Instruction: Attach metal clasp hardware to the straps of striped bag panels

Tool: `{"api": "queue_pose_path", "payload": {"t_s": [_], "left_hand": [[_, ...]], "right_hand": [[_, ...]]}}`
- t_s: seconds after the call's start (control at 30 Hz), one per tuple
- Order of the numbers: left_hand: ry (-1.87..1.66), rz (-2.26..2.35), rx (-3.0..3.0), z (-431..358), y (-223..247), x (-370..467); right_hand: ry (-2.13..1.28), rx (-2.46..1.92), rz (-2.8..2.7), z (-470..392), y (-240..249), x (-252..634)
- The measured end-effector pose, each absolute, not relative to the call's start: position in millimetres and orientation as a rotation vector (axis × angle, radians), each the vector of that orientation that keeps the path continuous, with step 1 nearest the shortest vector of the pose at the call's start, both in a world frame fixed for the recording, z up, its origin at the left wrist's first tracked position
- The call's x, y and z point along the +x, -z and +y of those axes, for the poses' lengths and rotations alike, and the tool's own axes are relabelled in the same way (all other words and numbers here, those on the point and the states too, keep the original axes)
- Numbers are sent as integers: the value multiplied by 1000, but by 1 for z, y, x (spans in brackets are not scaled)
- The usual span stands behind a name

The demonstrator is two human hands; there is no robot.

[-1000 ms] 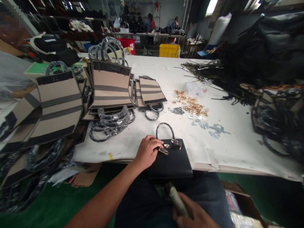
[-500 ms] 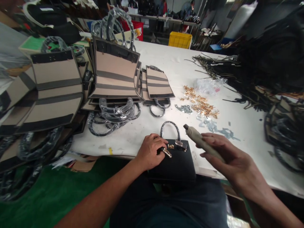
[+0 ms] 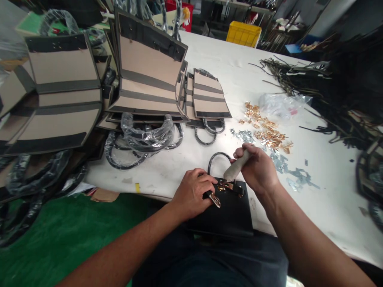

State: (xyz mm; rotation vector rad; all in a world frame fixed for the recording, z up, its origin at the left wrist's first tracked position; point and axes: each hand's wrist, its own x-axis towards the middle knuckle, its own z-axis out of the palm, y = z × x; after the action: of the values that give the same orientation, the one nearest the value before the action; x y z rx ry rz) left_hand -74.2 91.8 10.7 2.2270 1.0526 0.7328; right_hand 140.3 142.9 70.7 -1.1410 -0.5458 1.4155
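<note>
A black bag point(image 3: 221, 219) lies at the table's front edge, over my lap. Its thin black handle point(image 3: 216, 156) loops up onto the white table. My left hand point(image 3: 193, 193) rests on the bag's left side, fingers curled round a short black strap with a gold metal end point(image 3: 215, 200). In my right hand point(image 3: 259, 169) is a tool wrapped in pale beige material point(image 3: 236, 167), slanting down to the left. Its lower end is at the gold clasp point(image 3: 222, 187) near the bag's top edge; whether it touches I cannot tell. Beside it lies another black strap point(image 3: 237, 189).
Gold metal fittings point(image 3: 271, 133) and thin grey metal plates point(image 3: 296, 177) lie on the table point(image 3: 329, 207), near a clear plastic bag point(image 3: 281, 104). Stacked beige-and-black bag panels point(image 3: 149, 71) with plastic-wrapped handles stand left. Dark cords point(image 3: 284, 75) are heaped right; a yellow crate point(image 3: 243, 34) stands behind.
My right hand has brought the wrapped tool left to the clasp, its end turned from pointing up to pointing down. My left hand stays on the bag. The view has tilted downward.
</note>
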Motion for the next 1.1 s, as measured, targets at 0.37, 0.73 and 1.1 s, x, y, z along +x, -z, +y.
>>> {"api": "queue_pose_path", "payload": {"t_s": [0.37, 0.73, 1.1], "left_hand": [[-700, 1050, 2230, 93, -9, -76], [-696, 1050, 2230, 94, -5, -76], [-671, 1056, 2247, 97, -9, -73]], "right_hand": [[-1618, -997, -631, 176, -61, 103], [-1635, -1100, -532, 173, -36, 100], [-1636, -1092, -495, 175, -31, 98]]}}
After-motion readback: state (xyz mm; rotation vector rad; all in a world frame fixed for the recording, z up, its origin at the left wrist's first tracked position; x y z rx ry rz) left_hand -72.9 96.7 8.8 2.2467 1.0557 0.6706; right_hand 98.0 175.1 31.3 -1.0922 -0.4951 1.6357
